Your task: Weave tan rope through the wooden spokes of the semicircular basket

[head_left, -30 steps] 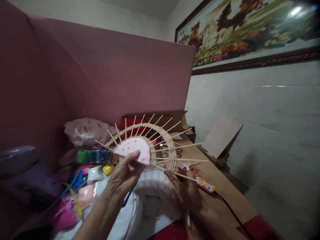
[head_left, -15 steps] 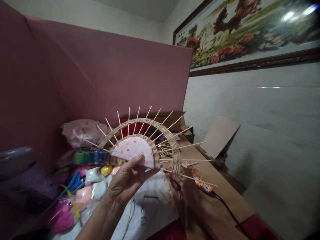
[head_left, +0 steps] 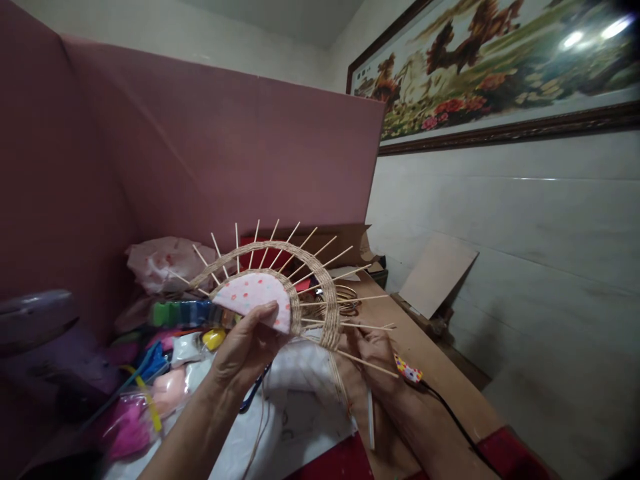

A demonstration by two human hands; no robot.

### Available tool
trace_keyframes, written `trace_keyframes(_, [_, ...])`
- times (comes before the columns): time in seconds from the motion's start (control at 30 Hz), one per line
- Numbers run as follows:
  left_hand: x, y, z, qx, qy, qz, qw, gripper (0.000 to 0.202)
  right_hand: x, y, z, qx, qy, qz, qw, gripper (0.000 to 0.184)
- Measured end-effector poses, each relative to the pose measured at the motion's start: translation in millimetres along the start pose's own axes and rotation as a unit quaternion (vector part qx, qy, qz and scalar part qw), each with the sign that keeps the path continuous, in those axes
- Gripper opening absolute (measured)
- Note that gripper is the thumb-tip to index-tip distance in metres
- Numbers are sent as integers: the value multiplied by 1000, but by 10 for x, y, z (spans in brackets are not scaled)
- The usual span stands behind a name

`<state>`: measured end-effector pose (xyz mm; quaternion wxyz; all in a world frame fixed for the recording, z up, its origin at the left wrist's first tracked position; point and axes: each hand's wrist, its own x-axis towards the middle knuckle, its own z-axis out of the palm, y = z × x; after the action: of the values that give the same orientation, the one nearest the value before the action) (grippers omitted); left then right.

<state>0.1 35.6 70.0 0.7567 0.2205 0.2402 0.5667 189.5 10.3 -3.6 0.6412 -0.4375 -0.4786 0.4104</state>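
Over a brown wooden table (head_left: 433, 357), beside pink partition boards (head_left: 250, 153), the left hand (head_left: 247, 350) pinches a half-round twine-woven skewer fan (head_left: 327, 300); right hand (head_left: 375, 360) grip unclear.

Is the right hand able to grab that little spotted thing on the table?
Probably yes: the spotted thing lies just beside the right hand, nothing between them, though that hand is busy at the woven fan.
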Motion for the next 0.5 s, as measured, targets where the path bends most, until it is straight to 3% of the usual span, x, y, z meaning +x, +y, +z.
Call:
trace_keyframes(0.2, [51,30,-48,50,30,37,998,16,-20,-12,-37,-162,81,-134,974,23])
trace_keyframes(0.5, [84,128,-106,112,61,69,989,10,-57,-43,-53,-248,157,-174,940,25])
